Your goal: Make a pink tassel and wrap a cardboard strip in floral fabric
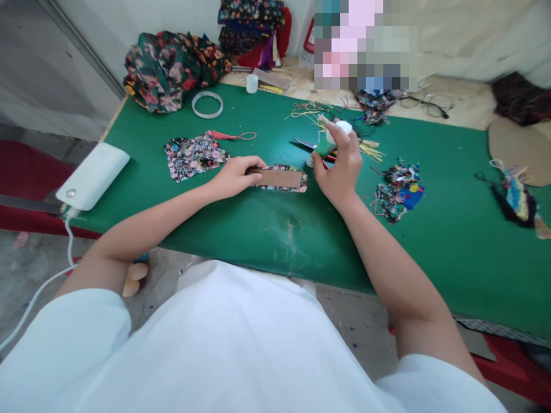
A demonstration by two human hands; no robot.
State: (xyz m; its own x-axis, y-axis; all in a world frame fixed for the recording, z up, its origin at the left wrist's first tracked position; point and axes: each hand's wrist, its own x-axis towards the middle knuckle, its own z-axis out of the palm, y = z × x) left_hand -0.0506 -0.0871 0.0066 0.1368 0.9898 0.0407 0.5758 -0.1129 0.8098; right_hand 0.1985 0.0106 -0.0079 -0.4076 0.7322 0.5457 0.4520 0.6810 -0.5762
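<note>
My left hand (pixel 239 176) pinches the left end of a brown cardboard strip (pixel 282 178), which lies on floral fabric (pixel 303 183) whose edges show around it. Close to the strip's right end, my right hand (pixel 340 169) is wrapped round a small bottle (pixel 323 150) with a green label and white top. Scissors (pixel 303 145) lie behind the bottle, partly hidden by it and my right hand. Left of my left hand rests a patterned fabric piece (pixel 189 156) with a red tassel (pixel 224 136) at its upper edge.
A white device (pixel 92 176) with a cable sits at the table's left. Behind are a tape ring (pixel 207 105), a white cap (pixel 252 84) and bundled floral fabric (pixel 167 71). Fabric scraps (pixel 398 189) lie right of my right hand; tassels (pixel 516 195) are farther right on the green table (pixel 430 258).
</note>
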